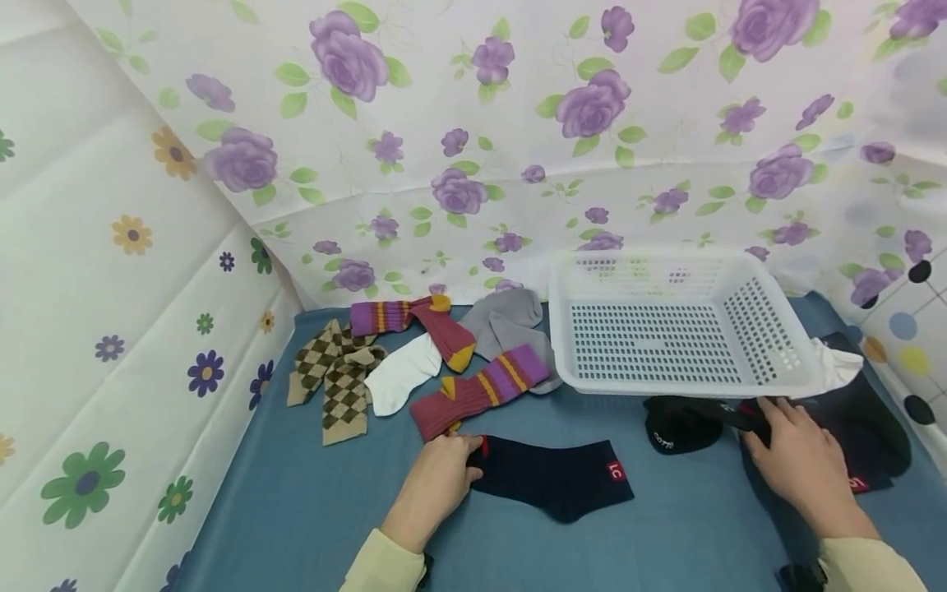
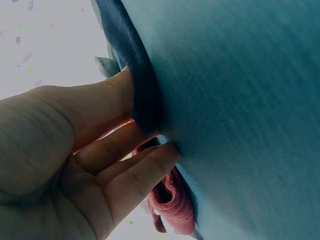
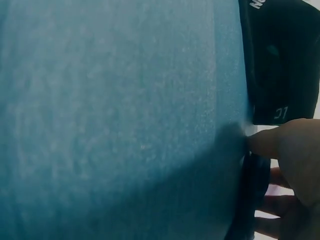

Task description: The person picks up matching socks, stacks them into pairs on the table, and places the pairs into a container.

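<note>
Fingers (image 2: 140, 175) of the L hand (image 1: 436, 481) pinch one end of the navy sock (image 1: 551, 478), thumb vs. index, others loosely spread; sock lies flat, lower ctr of frame. R hand (image 1: 802, 452), lower rt, seems to have thumb & fingers closed on a dark sock (image 3: 256, 177); how firm, can't tell.

Step looks like getting a hold on both dark socks. To do it well, I'd take full thickness, not just the top layer, keep the pinch light, lift low so the navy one doesn't bunch, w/ its red tag (image 1: 616, 471) facing up.

Around, big to small: blue table (image 1: 296, 518) under all; white basket (image 1: 681, 389), ctr-rt, rim right by the R fingers, so prob. the main snag there; dark pile (image 1: 880, 427) at far rt; grey sock (image 1: 510, 316), upper-mid; checked socks (image 1: 344, 395), mid-left; striped sock (image 1: 484, 392), end just beside the L fingers, easy to catch by mistake; black sock (image 1: 681, 423) w/ white letters, immed. left of R hand, could get dragged along too; white sock (image 1: 404, 374) btwn checked & striped ones.
</note>
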